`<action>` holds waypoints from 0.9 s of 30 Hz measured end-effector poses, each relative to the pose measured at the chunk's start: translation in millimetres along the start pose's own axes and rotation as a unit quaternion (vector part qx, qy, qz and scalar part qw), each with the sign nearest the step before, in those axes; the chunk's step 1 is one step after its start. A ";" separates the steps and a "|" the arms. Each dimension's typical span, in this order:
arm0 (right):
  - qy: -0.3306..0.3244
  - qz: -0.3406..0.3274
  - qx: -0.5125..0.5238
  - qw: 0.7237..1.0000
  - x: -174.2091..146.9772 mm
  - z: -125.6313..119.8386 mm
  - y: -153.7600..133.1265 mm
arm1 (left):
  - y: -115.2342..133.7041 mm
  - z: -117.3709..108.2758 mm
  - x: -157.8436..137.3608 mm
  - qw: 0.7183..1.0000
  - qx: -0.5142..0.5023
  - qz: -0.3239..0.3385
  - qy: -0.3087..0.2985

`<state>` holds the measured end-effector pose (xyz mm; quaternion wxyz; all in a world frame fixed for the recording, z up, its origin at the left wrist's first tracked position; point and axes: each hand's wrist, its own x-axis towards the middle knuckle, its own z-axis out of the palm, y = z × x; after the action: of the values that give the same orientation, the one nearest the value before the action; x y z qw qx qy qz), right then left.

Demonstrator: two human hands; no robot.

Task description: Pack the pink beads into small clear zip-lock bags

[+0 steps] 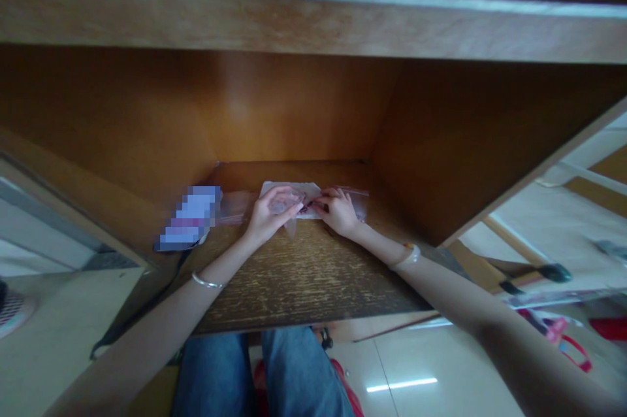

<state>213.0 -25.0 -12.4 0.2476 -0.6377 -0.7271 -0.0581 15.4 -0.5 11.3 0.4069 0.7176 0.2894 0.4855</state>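
Plastic bag is lying flat at the back of the desk, long axis left-to-right; I am seeing my left hand grasping its middle and my right hand pinching the right end, both equally near.

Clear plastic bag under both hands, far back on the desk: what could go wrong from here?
1. The clear plastic bag is thin and pinched between the left hand and right hand; it may tear or slip.
2. Small contents are too blurred to identify; they could spill on the desk.
3. The cable near the left forearm could snag.
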 end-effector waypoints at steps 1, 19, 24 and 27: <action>-0.003 -0.002 -0.009 1.000 0.2 1.0 1.1 | -0.7 -0.4 0.1 1.000 -0.001 0.002 0.007; 0.304 -0.071 0.204 0.928 -9.8 -20.2 -18.9 | 2.8 -1.0 -6.3 0.950 0.234 0.207 -0.008; 0.233 -0.166 0.222 0.932 -13.0 -20.5 -21.3 | 2.2 0.0 -6.6 0.933 0.272 0.235 -0.008; 0.209 -0.174 0.227 0.935 -13.6 -18.6 -21.6 | 4.9 -0.3 -6.8 0.937 0.264 0.228 -0.005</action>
<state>198.6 -48.6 2.9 0.5185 -0.4016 -0.7521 -0.0654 12.8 -8.4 12.5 0.0822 0.8486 0.2335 0.4675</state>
